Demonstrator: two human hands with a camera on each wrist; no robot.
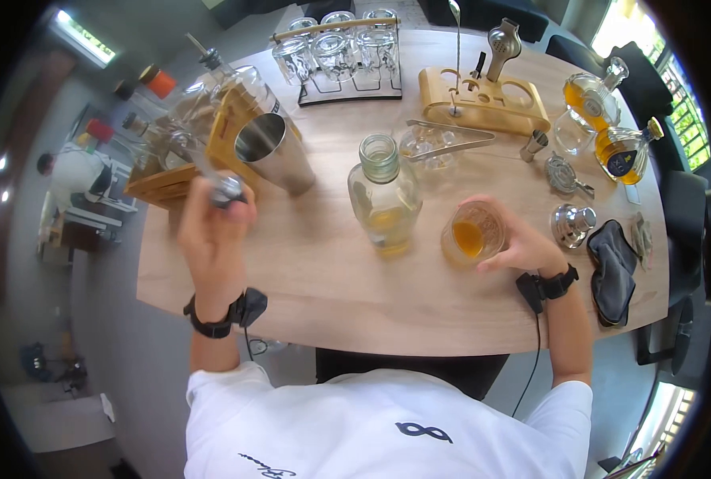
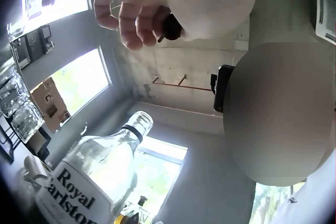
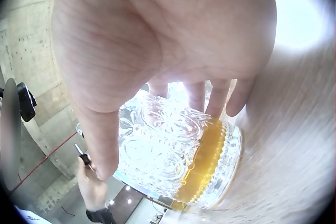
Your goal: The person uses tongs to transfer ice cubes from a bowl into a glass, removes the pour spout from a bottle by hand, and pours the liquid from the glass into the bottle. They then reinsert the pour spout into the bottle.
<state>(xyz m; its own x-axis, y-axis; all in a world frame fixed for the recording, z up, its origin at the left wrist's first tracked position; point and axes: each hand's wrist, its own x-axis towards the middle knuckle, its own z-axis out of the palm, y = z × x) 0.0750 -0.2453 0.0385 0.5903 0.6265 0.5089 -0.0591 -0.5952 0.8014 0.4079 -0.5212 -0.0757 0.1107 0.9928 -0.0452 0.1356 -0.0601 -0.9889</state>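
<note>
My left hand (image 1: 216,227) is raised at the left of the table and pinches a small pourer (image 3: 84,157), dark at its base with a thin metal spout. Part of that pourer is blurred in the head view. My right hand (image 1: 523,243) holds a patterned glass tumbler (image 3: 163,145) by its side, thumb on one side and fingers round the other. Amber liquid (image 1: 468,238) fills the tumbler's lower part. Between the hands stands a clear glass bottle (image 1: 383,195), its neck uncovered and a little yellowish liquid low inside; its label (image 2: 73,195) reads "Royal Carlston".
A steel shaker tin (image 1: 280,156) stands beside a wooden bottle rack (image 1: 164,188) at left. Behind the bottle are metal tongs (image 1: 459,146) across a glass of ice. A glass rack (image 1: 347,97), bamboo tool stand (image 1: 491,112), jigger (image 1: 533,146), strainer (image 1: 561,173) and grey cloth (image 1: 612,271) lie around.
</note>
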